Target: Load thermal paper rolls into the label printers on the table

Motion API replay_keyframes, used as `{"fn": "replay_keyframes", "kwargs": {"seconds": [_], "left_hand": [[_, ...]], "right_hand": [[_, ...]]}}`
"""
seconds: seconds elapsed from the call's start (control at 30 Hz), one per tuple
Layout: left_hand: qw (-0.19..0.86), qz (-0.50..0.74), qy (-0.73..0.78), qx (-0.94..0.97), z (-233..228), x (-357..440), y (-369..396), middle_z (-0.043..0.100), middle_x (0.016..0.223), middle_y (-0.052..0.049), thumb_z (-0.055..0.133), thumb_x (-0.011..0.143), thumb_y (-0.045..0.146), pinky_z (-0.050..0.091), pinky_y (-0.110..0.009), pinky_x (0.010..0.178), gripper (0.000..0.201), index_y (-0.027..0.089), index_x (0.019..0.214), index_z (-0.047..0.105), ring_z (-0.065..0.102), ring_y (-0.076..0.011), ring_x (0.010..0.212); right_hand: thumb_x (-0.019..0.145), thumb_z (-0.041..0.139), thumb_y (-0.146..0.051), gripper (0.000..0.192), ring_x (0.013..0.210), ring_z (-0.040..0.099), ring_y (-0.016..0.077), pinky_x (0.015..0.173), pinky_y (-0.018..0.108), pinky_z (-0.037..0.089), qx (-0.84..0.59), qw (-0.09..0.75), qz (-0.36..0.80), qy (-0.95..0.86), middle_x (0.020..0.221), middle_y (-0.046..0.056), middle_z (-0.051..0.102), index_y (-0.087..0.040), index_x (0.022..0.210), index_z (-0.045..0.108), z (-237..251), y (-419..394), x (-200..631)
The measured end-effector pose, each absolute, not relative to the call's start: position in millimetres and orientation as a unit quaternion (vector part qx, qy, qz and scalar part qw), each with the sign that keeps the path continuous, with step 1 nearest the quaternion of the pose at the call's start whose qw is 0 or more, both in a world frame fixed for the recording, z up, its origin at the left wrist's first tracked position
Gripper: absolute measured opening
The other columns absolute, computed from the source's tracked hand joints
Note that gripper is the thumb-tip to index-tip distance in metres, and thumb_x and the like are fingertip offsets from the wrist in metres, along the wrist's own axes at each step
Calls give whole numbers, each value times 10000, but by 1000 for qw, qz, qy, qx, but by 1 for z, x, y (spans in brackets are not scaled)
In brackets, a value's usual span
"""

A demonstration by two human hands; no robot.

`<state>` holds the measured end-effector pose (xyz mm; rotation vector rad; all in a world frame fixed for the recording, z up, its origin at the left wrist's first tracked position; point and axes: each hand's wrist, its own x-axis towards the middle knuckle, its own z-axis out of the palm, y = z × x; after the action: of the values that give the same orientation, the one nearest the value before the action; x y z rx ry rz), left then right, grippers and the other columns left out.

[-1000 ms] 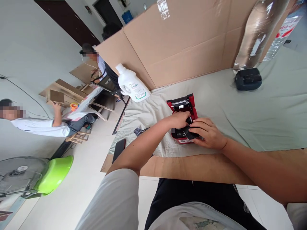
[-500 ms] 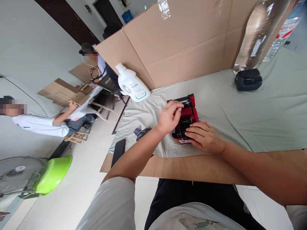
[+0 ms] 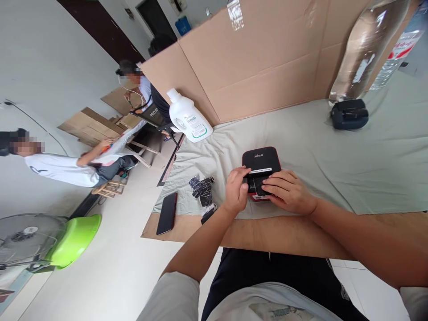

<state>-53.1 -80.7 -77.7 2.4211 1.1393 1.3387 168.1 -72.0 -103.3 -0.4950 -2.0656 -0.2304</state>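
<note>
A small red and black label printer (image 3: 261, 162) sits on the pale green cloth (image 3: 334, 156), its black lid down. My left hand (image 3: 236, 191) grips the printer's near left side, fingers curled on its front edge. From the right, my right hand (image 3: 287, 191) lies on the near end, fingers over the front slot where a white label strip shows. Both forearms reach in over the cardboard edge of the table.
A white detergent bottle (image 3: 187, 117) lies at the cloth's far left. Black crumpled pieces (image 3: 202, 187) and a dark phone (image 3: 167, 213) lie left of my hands. A black device (image 3: 349, 114) and a large clear bottle (image 3: 364, 49) stand far right. A cardboard wall (image 3: 254, 62) backs the table. Two people work at the left.
The printer's lid was open and is now shut. My left hand went from inside the printer up to the lid, then down to the near left side. My right hand stayed on the front.
</note>
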Motion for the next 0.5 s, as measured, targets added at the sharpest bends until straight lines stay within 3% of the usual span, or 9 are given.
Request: {"fn": "replay_keyframes", "kwargs": {"seconds": [0.07, 0.23, 0.5], "left_hand": [[59, 460, 383, 799, -89, -50, -86, 611, 1229, -182, 260, 1019, 510, 426, -499, 1045, 541, 145, 1292, 552, 535, -289, 1257], [12, 493, 451, 744, -113, -35, -85, 604, 1263, -184, 244, 1006, 513, 387, -511, 1088, 528, 170, 1291, 526, 527, -287, 1289], [-4, 514, 472, 717, -124, -31, -81, 635, 1143, -171, 274, 980, 543, 395, -517, 1059, 506, 169, 1198, 536, 579, -290, 1211]], "right_hand": [[887, 675, -287, 332, 1128, 610, 260, 945, 438, 486, -227, 483, -85, -841, 1148, 96, 725, -214, 1209, 644, -106, -70, 168], [816, 682, -611, 800, 1214, 576, 360, 1005, 521, 452, -314, 472, -66, -821, 1263, 211, 647, -118, 1411, 476, -112, -65, 170], [794, 654, -696, 756, 1070, 659, 332, 944, 469, 468, -336, 461, -57, -820, 1132, 172, 713, -145, 1302, 557, -112, -63, 171]]}}
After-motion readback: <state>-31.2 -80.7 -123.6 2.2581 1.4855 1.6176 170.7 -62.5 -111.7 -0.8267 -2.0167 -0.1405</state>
